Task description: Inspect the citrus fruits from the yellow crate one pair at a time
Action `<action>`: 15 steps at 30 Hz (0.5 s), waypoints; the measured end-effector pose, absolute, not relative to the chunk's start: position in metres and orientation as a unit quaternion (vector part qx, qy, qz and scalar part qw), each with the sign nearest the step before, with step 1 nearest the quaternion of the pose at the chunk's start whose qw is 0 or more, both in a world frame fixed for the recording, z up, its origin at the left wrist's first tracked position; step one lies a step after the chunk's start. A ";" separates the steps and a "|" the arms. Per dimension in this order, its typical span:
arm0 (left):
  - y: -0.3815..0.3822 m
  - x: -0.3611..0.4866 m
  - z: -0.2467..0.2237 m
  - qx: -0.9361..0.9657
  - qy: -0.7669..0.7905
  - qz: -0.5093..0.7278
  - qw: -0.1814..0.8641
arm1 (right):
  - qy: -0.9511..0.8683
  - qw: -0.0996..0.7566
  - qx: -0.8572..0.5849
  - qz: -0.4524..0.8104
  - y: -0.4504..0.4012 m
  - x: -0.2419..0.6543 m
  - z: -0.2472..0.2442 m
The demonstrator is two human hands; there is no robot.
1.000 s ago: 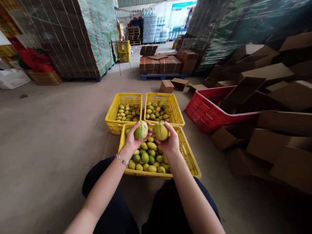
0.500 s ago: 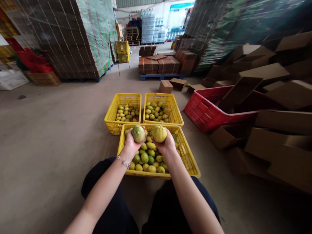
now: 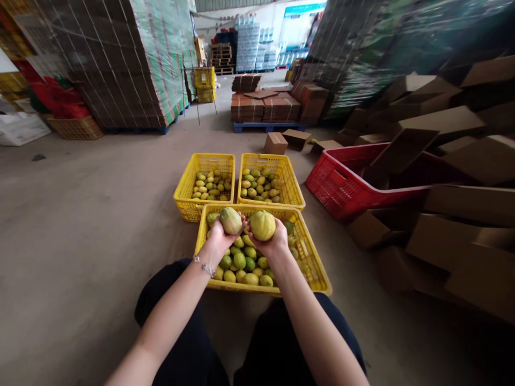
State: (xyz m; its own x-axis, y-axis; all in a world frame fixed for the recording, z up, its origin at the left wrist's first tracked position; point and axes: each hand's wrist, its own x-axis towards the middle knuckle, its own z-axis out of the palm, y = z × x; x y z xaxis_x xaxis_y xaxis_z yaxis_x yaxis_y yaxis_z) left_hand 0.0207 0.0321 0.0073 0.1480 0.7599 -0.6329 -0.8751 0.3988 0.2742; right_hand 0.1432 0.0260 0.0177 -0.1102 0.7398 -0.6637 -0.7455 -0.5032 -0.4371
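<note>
My left hand (image 3: 219, 238) cups a large greenish lemon (image 3: 230, 221) in its palm. In my right hand (image 3: 276, 241) rests a large yellow, ribbed lemon (image 3: 263, 225). The two hands are side by side, palms up, their fingertips nearly meeting. Both are above the near yellow crate (image 3: 316, 257), which holds many green and yellow lemons (image 3: 250, 264); the hands hide part of its far side. Just beyond stand a left yellow crate (image 3: 183, 185) and a right yellow crate (image 3: 295, 182), each with smaller lemons inside.
A red crate (image 3: 341, 185) with cardboard in it stands to the right, beside a heap of cardboard boxes (image 3: 446, 236). Flattened boxes lie stacked on a blue pallet (image 3: 261, 127) farther back. Tall wrapped stacks (image 3: 108, 64) rise on both sides.
The greenish lemon has turned in my left hand and now shows a paler side. My right hand has tilted the yellow lemon slightly, and the hands are a little closer together.
</note>
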 end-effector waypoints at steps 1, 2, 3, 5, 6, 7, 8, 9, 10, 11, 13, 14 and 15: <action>0.031 0.020 0.007 -0.068 0.368 0.549 0.747 | 0.005 0.502 -0.441 0.744 0.026 0.142 0.018; 0.030 0.020 0.008 -0.060 0.373 0.558 0.739 | 0.006 0.508 -0.441 0.740 0.025 0.142 0.018; 0.029 0.020 0.008 -0.054 0.377 0.569 0.729 | 0.007 0.517 -0.445 0.731 0.025 0.141 0.018; 0.028 0.018 0.011 -0.052 0.382 0.592 0.708 | 0.007 0.538 -0.457 0.708 0.024 0.141 0.018; 0.027 0.018 0.012 -0.055 0.380 0.600 0.702 | 0.008 0.545 -0.463 0.698 0.024 0.141 0.019; 0.027 0.017 0.013 -0.064 0.374 0.604 0.701 | 0.011 0.550 -0.468 0.692 0.025 0.141 0.019; 0.028 0.016 0.013 -0.077 0.368 0.602 0.704 | 0.016 0.549 -0.471 0.690 0.025 0.142 0.019; 0.028 0.016 0.013 -0.093 0.359 0.597 0.711 | 0.022 0.545 -0.474 0.691 0.025 0.142 0.019; 0.030 0.015 0.012 -0.108 0.349 0.588 0.721 | 0.030 0.538 -0.477 0.694 0.026 0.142 0.019; 0.031 0.015 0.011 -0.121 0.339 0.579 0.731 | 0.038 0.531 -0.482 0.696 0.026 0.142 0.018; 0.032 0.015 0.009 -0.133 0.328 0.567 0.744 | 0.044 0.519 -0.487 0.701 0.027 0.142 0.017; 0.032 0.015 0.008 -0.133 0.329 0.564 0.745 | 0.041 0.515 -0.486 0.705 0.027 0.142 0.016; 0.032 0.015 0.006 -0.132 0.331 0.565 0.744 | 0.036 0.513 -0.483 0.708 0.027 0.142 0.015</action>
State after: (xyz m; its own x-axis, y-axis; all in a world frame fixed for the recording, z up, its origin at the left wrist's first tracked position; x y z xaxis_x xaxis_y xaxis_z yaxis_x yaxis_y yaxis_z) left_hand 0.0151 0.0323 0.0065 0.1424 0.7534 -0.6419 -0.9279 0.3274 0.1785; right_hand 0.1416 0.0275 0.0154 -0.0064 0.6922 -0.7217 -0.7618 -0.4709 -0.4449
